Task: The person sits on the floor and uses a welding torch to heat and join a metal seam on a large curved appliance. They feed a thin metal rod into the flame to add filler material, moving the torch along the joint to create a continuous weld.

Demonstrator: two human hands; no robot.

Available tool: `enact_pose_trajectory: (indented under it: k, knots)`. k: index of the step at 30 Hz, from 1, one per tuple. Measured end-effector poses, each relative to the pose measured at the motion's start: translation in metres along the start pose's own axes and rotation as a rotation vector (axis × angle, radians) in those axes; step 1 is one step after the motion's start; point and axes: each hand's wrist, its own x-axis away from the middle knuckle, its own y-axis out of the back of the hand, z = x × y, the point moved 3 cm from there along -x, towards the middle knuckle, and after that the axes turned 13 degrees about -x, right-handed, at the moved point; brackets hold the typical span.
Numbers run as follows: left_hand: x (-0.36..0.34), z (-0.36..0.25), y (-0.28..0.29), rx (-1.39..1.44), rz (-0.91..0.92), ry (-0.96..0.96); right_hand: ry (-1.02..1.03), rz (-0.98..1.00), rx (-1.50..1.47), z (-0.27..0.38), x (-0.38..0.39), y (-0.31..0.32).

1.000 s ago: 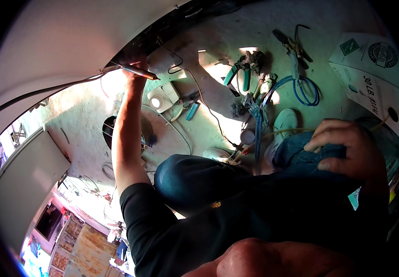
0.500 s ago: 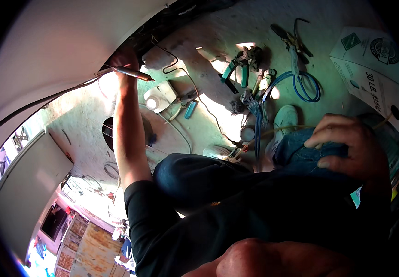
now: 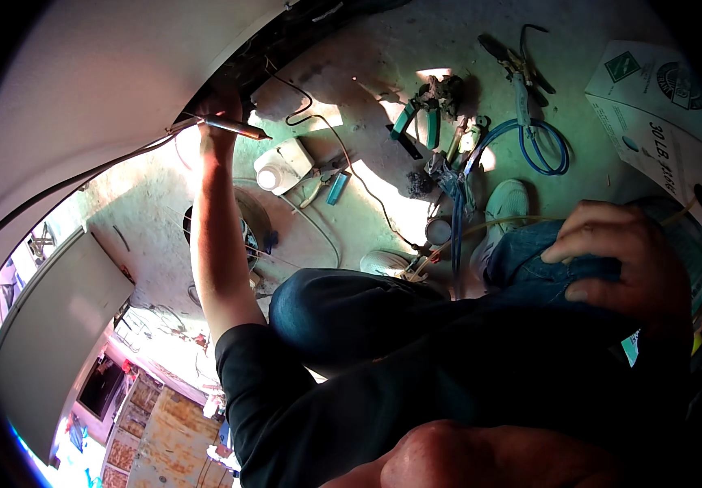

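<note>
My left hand (image 3: 221, 104) reaches into the shadowed lower opening of a white appliance (image 3: 82, 65), beside a copper tube (image 3: 237, 127) with a thin tip; its fingers are hidden. My right hand (image 3: 611, 248) rests on my jeans-covered knee (image 3: 521, 252), fingers curved and apart, holding nothing visible. On the concrete floor lie a white plastic container (image 3: 284, 163), a small blue block (image 3: 337, 187), green-handled pliers (image 3: 428, 122), a torch (image 3: 513, 73) with blue hoses (image 3: 562, 163), and a round gauge (image 3: 438, 231). A thin dark cable (image 3: 343, 146) runs from the appliance.
A white cardboard box (image 3: 652, 130) stands at the right, with a yellowish hose beside it. A grey panel (image 3: 58, 342) is at the left, and a rusty metal cabinet (image 3: 164, 439) at the lower left. A round dark container (image 3: 260, 228) sits behind my left forearm.
My left forearm has shifted slightly to the left, its hand still in the shadowed opening. My right hand stays on my knee. The floor items appear slightly higher in the picture.
</note>
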Motion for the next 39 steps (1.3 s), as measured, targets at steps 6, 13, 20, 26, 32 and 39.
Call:
enact_pose_trajectory:
  k: [6,13,20,26,32,39]
  knots:
    - [-0.012,-0.002,0.015,0.081,0.116,-0.005,0.025,-0.011,0.033,-0.002,0.003,0.0]
    - [-0.01,-0.001,0.032,0.27,0.124,0.037,0.03,0.004,0.026,-0.007,0.001,0.001]
    - [-0.013,-0.01,0.039,0.03,0.198,-0.007,-0.006,0.005,0.022,-0.003,-0.001,0.003]
    - [-0.006,-0.002,0.033,0.623,0.069,0.281,-0.035,0.014,0.006,0.003,-0.004,0.004]
    - [-0.012,-0.004,0.032,0.231,0.024,0.202,-0.033,0.036,0.027,0.005,-0.01,0.003]
    - [-0.014,-0.008,0.008,0.041,0.299,0.201,-0.047,0.029,0.028,0.006,-0.011,0.002]
